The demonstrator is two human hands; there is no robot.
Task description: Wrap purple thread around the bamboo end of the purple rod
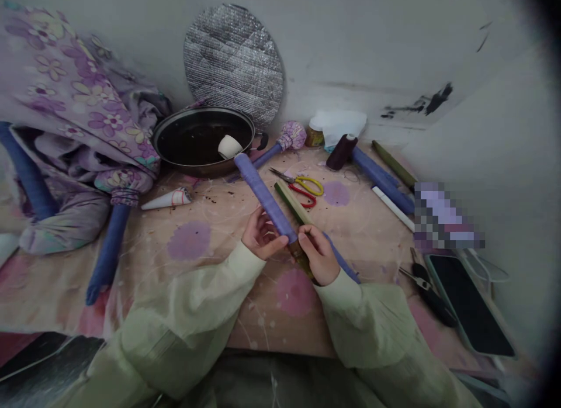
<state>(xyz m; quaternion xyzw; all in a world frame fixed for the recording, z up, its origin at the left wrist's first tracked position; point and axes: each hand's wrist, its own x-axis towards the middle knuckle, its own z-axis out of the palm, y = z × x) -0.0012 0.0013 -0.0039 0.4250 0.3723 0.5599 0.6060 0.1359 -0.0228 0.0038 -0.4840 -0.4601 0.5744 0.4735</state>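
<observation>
Over the patterned tablecloth, my left hand point(263, 235) curls under a bamboo stick wrapped in purple-blue cloth point(267, 197), its thumb on the wrapping. Below the wrap, bare green-brown bamboo point(300, 257) shows. My right hand point(322, 256) closes on the stick at the wrap's lower edge; its fingertips are partly hidden. From behind the right hand a blue cloth strip point(344, 265) trails to the lower right. A split bamboo piece point(289, 202) lies just beyond the hands. Near it rest scissors point(302, 183) with one yellow and one red handle.
A dark wok point(201, 140) with a white roll point(229, 146) stands at the back, before a foil disc point(234, 63). Left lie flowered cloth point(79, 75) and blue-wrapped sticks point(107, 250). Right are a thread spool point(342, 152), a phone point(471, 303) and a black tool point(432, 291).
</observation>
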